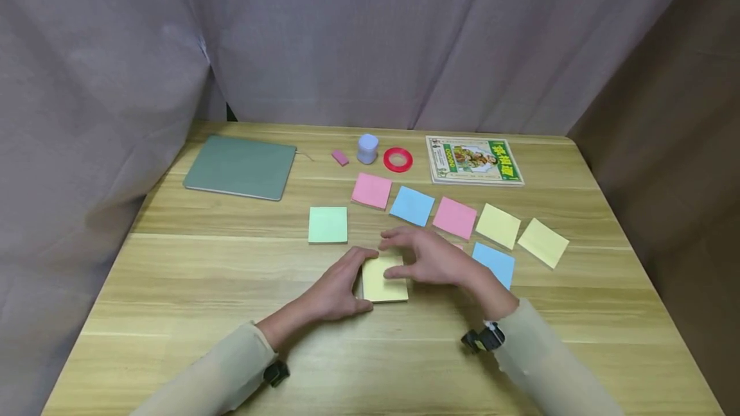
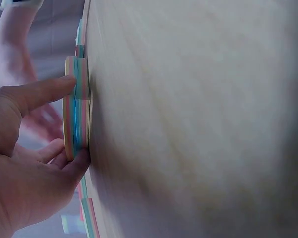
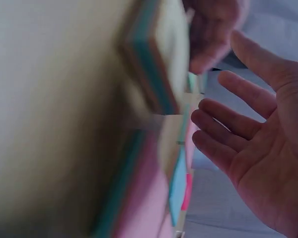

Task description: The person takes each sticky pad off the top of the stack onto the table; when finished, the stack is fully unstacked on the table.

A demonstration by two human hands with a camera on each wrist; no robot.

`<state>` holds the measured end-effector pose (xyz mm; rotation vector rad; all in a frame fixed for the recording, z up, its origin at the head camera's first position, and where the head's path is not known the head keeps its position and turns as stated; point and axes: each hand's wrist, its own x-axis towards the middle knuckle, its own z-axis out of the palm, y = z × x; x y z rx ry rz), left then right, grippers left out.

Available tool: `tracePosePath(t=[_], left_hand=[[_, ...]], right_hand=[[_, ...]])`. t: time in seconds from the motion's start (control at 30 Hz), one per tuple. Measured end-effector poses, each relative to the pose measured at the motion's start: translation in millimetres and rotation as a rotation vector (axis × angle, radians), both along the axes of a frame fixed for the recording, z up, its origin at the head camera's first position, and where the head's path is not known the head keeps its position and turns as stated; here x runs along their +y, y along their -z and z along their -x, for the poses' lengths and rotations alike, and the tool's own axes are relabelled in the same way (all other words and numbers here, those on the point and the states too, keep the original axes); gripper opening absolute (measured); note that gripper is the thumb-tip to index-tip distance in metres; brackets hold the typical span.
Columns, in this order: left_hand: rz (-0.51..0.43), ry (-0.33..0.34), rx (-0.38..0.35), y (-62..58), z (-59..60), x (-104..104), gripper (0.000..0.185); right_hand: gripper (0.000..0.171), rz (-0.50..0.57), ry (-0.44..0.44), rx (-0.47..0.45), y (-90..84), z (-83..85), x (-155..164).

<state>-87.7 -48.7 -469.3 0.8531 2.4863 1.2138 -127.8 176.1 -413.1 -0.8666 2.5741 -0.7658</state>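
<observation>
A sticky note pad (image 1: 384, 282) with a yellow top sheet lies near the middle of the table. My left hand (image 1: 338, 284) grips it from the left, thumb on the near edge and fingers on the far edge. In the left wrist view the pad's side (image 2: 79, 119) shows layers of several colours, with my thumb and fingers on opposite edges. Just over the pad's right part is my right hand (image 1: 430, 257), its fingers spread. The right wrist view shows that hand (image 3: 258, 119) holding nothing, apart from the layered pad (image 3: 159, 59). A pink pad is mostly hidden behind my right hand.
Right of centre lie pink (image 1: 372, 190), blue (image 1: 412, 205) and yellow (image 1: 498, 225) pads; a green pad (image 1: 327, 225) lies left. At the back are a grey-green notebook (image 1: 241, 167), pink eraser-like block (image 1: 340, 158), lavender object (image 1: 367, 148), red tape roll (image 1: 398, 160) and booklet (image 1: 475, 160).
</observation>
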Motion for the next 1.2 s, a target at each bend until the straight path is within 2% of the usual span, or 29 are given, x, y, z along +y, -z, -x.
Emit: tracePosePath(t=[0.2,0.4,0.5,0.67,0.77,0.9,1.0,1.2], left_hand=[[0.006,0.004,-0.005,-2.4,-1.2,0,0.088],[0.024,0.011,-0.004,-2.6,-1.1,1,0.091],[0.036,0.010,0.008,-1.7,-1.3,2,0.091],[0.050,-0.001,0.008,-1.9,-1.1,3,0.090],[0.058,-0.003,0.000,-2.8,-1.1,4,0.088],[0.067,-0.001,0.004,-3.5,-1.5,4,0.086],[0.073,-0.003,0.018,-3.3,-1.3,4,0.086],[0.087,-0.014,0.053,-1.8,-0.6,4,0.085]], right_hand=[[0.066,-0.098,-0.064,0.043,18.0,-29.2,4],[0.063,-0.103,-0.100,0.164,29.9,-34.8,-1],[0.059,-0.101,-0.096,0.186,29.4,-35.0,0],[0.056,-0.097,-0.039,0.146,17.7,-39.1,11],[0.056,-0.086,0.010,0.135,8.6,-45.4,24],[0.057,-0.069,0.055,0.166,1.5,-60.2,42],[0.056,-0.077,0.049,0.192,3.6,-75.4,53],[0.056,-0.087,0.038,0.229,19.5,-101.1,67]])
